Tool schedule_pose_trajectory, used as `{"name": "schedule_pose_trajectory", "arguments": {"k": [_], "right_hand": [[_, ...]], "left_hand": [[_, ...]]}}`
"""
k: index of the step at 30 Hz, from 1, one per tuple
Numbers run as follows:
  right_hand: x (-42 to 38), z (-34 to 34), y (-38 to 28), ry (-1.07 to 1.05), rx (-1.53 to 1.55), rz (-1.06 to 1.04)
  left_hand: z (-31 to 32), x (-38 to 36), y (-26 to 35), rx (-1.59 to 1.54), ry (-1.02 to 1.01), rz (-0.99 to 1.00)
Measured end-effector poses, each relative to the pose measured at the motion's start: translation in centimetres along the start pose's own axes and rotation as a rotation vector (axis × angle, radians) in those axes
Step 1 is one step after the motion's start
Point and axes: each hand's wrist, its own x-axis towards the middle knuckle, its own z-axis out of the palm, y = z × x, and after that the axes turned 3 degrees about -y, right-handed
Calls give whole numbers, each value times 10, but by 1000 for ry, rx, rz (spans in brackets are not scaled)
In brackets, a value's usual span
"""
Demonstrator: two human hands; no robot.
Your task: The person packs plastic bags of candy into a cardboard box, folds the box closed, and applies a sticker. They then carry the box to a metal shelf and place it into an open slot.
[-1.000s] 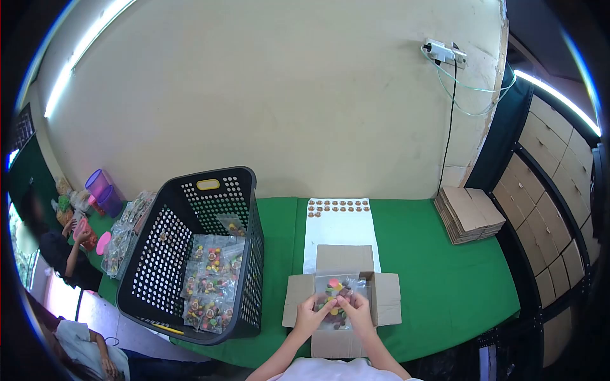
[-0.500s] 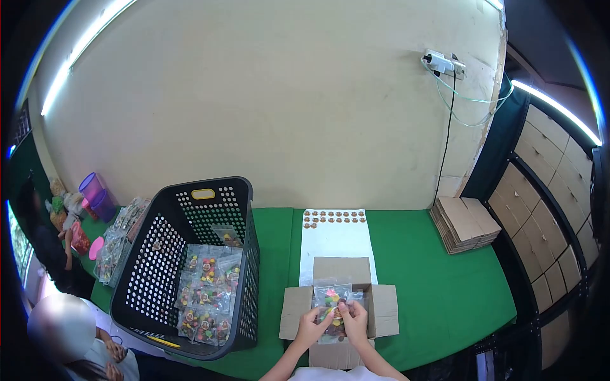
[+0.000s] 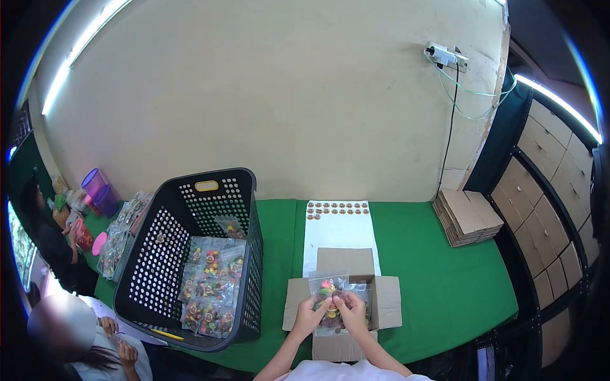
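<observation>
A clear bag of colourful candies is held over an open cardboard box. My left hand grips its left side, and my right hand grips its right side, thumbs close together at the front of the bag. More clear bags show inside the box behind my right hand. Beyond the box lies a white sheet with rows of small round stickers. To the left stands a black basket holding several candy bags.
Folded cardboard is stacked at the right of the green table. Packed bags, purple containers and a pink lid are at the left. Two people are at the left edge. A shelf of boxes stands right.
The view has shifted slightly, so the table things appear a little higher and further right. Both hands still hold the bag, with the thumbs now closer together. The seated person's hands have moved.
</observation>
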Motion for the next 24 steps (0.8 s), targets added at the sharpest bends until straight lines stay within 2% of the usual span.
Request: {"name": "schedule_pose_trajectory", "arguments": {"k": [4,7,10,13,16,19,22,24], "right_hand": [[-4,4,-6,26,37,46],[1,4,-1,66,120,62],[2,2,-2,76,175,37],[0,3,-9,42,127,11],[-2,8,-17,49,99,97],[1,4,-5,56,132,39],[-2,1,2,52,136,43],[-5,-1,6,63,117,64]], "left_hand": [[-2,-2,-10,-10,-25,3],[-2,-4,-17,-195,-29,-47],[-3,-2,-11,-195,-22,-74],[-6,-1,6,-68,-50,-157],[0,-2,2,-247,-45,-128],[0,-2,-10,-143,-33,-74],[-7,-3,-13,46,-126,-116],[-7,-4,-12,4,-135,-132]]}}
